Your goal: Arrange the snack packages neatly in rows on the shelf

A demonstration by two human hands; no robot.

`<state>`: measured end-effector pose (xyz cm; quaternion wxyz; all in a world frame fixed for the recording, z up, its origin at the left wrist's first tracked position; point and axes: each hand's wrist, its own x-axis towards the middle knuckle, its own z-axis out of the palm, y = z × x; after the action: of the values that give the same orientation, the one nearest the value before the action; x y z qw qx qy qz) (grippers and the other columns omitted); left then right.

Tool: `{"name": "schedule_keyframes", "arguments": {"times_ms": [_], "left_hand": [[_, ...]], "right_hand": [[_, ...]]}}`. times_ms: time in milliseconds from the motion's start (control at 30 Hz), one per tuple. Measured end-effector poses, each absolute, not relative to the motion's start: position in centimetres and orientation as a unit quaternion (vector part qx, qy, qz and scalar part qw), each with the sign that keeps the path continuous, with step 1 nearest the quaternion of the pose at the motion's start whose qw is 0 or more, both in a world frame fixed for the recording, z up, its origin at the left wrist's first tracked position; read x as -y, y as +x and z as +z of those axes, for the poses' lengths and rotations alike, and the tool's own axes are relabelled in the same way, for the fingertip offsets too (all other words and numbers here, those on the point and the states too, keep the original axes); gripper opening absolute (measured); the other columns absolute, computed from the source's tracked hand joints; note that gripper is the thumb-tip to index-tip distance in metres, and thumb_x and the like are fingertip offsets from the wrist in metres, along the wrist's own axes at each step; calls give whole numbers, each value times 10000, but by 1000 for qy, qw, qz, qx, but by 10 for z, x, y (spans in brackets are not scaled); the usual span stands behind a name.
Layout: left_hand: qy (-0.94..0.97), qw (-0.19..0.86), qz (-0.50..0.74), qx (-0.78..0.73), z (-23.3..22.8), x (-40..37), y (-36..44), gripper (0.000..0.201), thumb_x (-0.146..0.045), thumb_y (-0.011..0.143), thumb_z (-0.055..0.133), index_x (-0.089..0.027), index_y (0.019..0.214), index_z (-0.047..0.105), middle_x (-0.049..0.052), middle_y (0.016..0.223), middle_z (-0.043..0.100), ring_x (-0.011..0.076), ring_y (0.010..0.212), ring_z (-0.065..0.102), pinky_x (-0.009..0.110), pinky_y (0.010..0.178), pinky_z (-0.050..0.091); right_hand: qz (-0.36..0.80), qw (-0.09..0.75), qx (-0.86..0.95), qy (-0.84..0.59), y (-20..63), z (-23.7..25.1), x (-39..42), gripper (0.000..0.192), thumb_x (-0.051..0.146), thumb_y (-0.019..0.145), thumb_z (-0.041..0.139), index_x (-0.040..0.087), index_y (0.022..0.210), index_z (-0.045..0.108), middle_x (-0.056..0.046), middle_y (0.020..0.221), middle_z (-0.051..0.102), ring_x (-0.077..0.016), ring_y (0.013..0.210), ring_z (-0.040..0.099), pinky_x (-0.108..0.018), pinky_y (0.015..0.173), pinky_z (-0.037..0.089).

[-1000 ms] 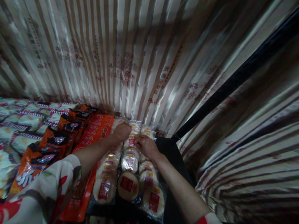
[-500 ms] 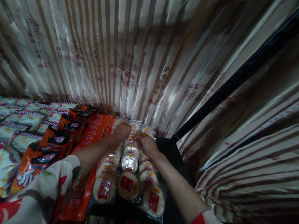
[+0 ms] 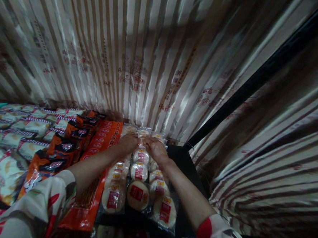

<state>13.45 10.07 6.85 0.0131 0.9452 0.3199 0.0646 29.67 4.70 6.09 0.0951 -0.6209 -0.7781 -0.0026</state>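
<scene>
**Both hands on the far end of the round-cake packs**

At the far left you have rows of pale striped packets (image 3: 27,125) running back toward the curtain. Next to them stands a line of orange-and-black bags (image 3: 61,148), and just to their right lies a long flat orange pack (image 3: 96,151) reaching from the near edge to the wall.

Your left hand (image 3: 128,142) comes in across that orange pack and rests palm-down on the far end of the left row of clear-wrapped round cakes (image 3: 138,195). Its fingers curl over the wrap; whether they pinch it, you cannot tell from here.

The cakes lie in three rows, near to far, each with a red label, on a dark shelf (image 3: 181,159).

Your right hand (image 3: 155,148) sits just beside the left one, nearly touching it, on the far end of the middle and right rows. Its fingers are bent down onto the wrap, close together; a firm grip cannot be made out.

Behind and to the right hangs a striped satin curtain (image 3: 155,61), crossed by a black bar (image 3: 253,81).
</scene>
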Motion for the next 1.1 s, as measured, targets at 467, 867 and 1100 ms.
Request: {"name": "schedule_keyframes", "arguments": {"times_ms": [467, 867, 1100], "left_hand": [[924, 4, 77, -375, 54, -93, 144, 217, -120, 825, 472, -86, 905, 670, 132, 924, 696, 199, 929, 637, 345, 895, 490], [923, -5, 67, -378, 57, -88, 144, 231, -111, 823, 463, -72, 915, 671, 141, 942, 698, 217, 920, 640, 349, 889, 484], [923, -11, 71, -378, 54, -88, 145, 240, -103, 830, 443, -75, 897, 672, 140, 910, 699, 217, 898, 646, 358, 889, 479]], "right_hand": [[57, 131, 762, -631, 295, 63, 0, 280, 208, 878, 526, 227, 1137, 630, -69, 1076, 648, -192, 1017, 580, -294, 864, 467], [100, 122, 772, -616, 289, 61, 12, 240, 240, 898, 510, 223, 1083, 663, -63, 1206, 602, -183, 1124, 549, -286, 939, 450], [123, 121, 756, -631, 290, 59, 11, 149, 182, 841, 578, 208, 959, 665, -62, 1069, 642, -180, 985, 603, -309, 866, 458]]}}
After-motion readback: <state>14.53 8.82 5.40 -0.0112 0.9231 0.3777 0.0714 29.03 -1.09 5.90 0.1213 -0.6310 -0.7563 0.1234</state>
